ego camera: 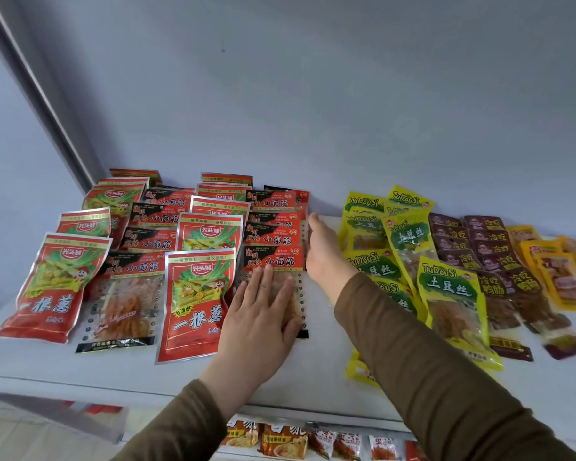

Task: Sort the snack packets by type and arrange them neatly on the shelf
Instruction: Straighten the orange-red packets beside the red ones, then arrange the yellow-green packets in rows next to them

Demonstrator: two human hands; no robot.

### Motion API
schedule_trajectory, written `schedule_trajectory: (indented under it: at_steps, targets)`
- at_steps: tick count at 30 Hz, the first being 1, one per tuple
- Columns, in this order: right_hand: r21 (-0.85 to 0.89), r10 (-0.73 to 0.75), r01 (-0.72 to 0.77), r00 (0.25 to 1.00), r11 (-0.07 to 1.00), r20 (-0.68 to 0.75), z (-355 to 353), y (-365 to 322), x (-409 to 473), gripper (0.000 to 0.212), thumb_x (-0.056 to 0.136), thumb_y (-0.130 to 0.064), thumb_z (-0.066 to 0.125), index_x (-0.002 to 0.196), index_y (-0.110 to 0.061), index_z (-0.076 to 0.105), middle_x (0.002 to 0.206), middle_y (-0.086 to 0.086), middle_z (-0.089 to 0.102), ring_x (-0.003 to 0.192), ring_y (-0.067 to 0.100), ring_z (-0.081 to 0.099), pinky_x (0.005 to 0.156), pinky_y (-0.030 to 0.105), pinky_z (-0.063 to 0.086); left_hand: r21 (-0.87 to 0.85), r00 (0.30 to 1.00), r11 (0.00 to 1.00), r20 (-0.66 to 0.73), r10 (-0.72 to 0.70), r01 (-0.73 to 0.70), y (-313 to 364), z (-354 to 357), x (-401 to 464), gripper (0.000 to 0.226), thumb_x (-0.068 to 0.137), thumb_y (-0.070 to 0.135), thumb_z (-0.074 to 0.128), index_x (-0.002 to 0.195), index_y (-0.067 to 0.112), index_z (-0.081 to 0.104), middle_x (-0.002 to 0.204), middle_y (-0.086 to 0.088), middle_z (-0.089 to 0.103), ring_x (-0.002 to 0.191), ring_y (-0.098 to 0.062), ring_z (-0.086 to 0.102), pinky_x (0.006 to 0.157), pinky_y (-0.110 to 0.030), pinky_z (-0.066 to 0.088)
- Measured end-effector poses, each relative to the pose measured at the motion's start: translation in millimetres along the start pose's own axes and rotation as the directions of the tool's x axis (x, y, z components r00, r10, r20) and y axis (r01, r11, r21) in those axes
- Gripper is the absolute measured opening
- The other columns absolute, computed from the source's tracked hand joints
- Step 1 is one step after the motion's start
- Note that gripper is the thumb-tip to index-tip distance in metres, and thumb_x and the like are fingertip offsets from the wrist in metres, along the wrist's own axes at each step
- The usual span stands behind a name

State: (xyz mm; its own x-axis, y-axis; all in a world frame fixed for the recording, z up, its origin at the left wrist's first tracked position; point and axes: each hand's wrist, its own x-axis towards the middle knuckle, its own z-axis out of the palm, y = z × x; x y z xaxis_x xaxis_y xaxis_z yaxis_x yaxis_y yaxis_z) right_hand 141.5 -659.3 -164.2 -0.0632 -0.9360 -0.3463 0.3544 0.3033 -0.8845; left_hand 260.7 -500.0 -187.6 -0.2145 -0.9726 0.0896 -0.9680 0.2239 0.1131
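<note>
Step, by my reading: squaring up column of black-and-red packets (pixel 273 254), frame centre, on white shelf (pixel 320 357).
Left hand (pixel 263 314) flat, fingers straight, pressing front packet's clear, perforated window.
Right hand (pixel 320 251) open, edge-on against column's right side.
Next: nudge edges flush.
Glossy red foil pouches (pixel 193 301) left; yellow-green packets (pixel 446 287), dark maroon sachets (pixel 492 257) right.
</note>
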Motion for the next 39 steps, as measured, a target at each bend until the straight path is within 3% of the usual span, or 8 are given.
schedule_trajectory:
  at_steps: [8, 10, 14, 17, 20, 25, 33, 39]
  targets:
    - [-0.188, -0.04, 0.034, 0.999, 0.982, -0.03, -1.9, -0.6, -15.4, 0.03, 0.109, -0.044, 0.034, 0.093, -0.027, 0.052, 0.081, -0.01, 0.065, 0.06, -0.003, 0.067, 0.048, 0.02, 0.053, 0.012, 0.999, 1.0, -0.043, 0.003, -0.002, -2.0, -4.8, -5.5, 0.068, 0.104, 0.06, 0.019, 0.164, 0.033, 0.0, 0.171, -0.007, -0.014, 0.157, -0.025, -0.018, 0.127, -0.042, -0.01]
    - [-0.239, -0.042, 0.041, 0.999, 0.97, -0.001, -2.8, 0.6, -18.3, 0.033, 0.109, -0.042, 0.036, 0.103, -0.023, 0.061, 0.084, -0.004, 0.07, 0.071, 0.007, 0.072, 0.051, 0.019, 0.052, 0.01, 0.999, 1.0, -0.037, 0.002, -0.001, -3.9, -5.1, -6.1, 0.067, 0.104, 0.057, 0.02, 0.163, 0.034, -0.002, 0.172, -0.007, -0.009, 0.158, -0.025, -0.013, 0.127, -0.041, -0.01]
    - [-0.303, -0.15, 0.148, 0.989, 0.942, 0.017, -9.0, -5.1, -29.4, 0.042, 0.111, -0.03, 0.039, 0.145, -0.009, 0.048, 0.095, -0.017, 0.059, 0.056, -0.022, 0.057, 0.041, 0.001, 0.039, 0.01, 1.0, 1.0, -0.022, 0.016, -0.016, -6.8, -8.1, -3.5, 0.066, 0.106, 0.054, 0.02, 0.163, 0.033, -0.004, 0.172, -0.009, -0.006, 0.158, -0.026, -0.01, 0.125, -0.04, -0.012]
    - [-0.355, -0.192, 0.213, 0.977, 0.91, 0.093, -14.6, -8.2, -41.5, 0.049, 0.109, -0.028, 0.044, 0.155, -0.013, 0.037, 0.149, -0.003, 0.051, 0.094, -0.014, 0.052, 0.052, -0.005, 0.037, 0.001, 0.999, 0.999, -0.039, 0.034, -0.034, -6.4, -12.5, -2.9, 0.064, 0.106, 0.052, 0.019, 0.164, 0.031, 0.0, 0.172, -0.011, -0.006, 0.158, -0.028, -0.01, 0.126, -0.04, -0.009]
    - [-0.447, -0.271, 0.314, 0.949, 0.838, 0.158, -22.1, -7.1, -57.5, 0.046, 0.108, -0.022, 0.049, 0.152, -0.014, 0.043, 0.157, 0.001, 0.044, 0.122, -0.001, 0.043, 0.065, -0.008, 0.037, -0.002, 0.994, 0.997, -0.085, 0.071, -0.072, -1.6, -16.8, -4.1, 0.062, 0.107, 0.05, 0.017, 0.164, 0.029, 0.005, 0.172, -0.009, -0.007, 0.158, -0.026, -0.011, 0.126, -0.039, -0.01]
    - [-0.542, -0.383, 0.399, 0.912, 0.74, 0.148, -42.1, -13.9, -83.9, 0.043, 0.105, -0.012, 0.051, 0.147, -0.012, 0.05, 0.153, 0.001, 0.049, 0.141, 0.011, 0.045, 0.117, 0.029, 0.036, -0.062, 0.981, 0.982, -0.081, 0.176, -0.181, 12.6, -18.6, -4.4, 0.065, 0.105, 0.055, 0.017, 0.164, 0.03, 0.008, 0.172, -0.005, -0.006, 0.158, -0.021, -0.013, 0.124, -0.037, -0.013]
    - [-0.467, -0.274, 0.214, 0.96, 0.858, -0.063, -102.9, -29.8, -103.7, 0.046, 0.104, -0.05, 0.05, 0.146, -0.032, 0.051, 0.154, -0.013, 0.046, 0.13, 0.003, 0.044, 0.1, 0.029, 0.031, -0.176, 0.957, 0.94, -0.035, 0.289, -0.291, 56.3, -10.8, 4.7, 0.069, 0.103, 0.065, 0.016, 0.164, 0.033, 0.009, 0.172, -0.003, -0.003, 0.158, -0.02, -0.012, 0.128, -0.037, -0.006]
    - [-0.415, -0.124, 0.089, 0.991, 0.905, -0.057, -135.6, -49.1, -87.7, 0.07, 0.095, -0.072, 0.041, 0.155, -0.037, 0.038, 0.166, -0.009, 0.027, 0.152, 0.014, 0.026, 0.125, 0.05, 0.018, -0.179, 0.94, 0.926, 0.019, 0.341, -0.333, 111.3, 0.5, 21.6, 0.066, 0.104, 0.062, 0.024, 0.163, 0.034, 0.013, 0.173, -0.002, 0.003, 0.158, -0.022, -0.009, 0.128, -0.044, -0.005]
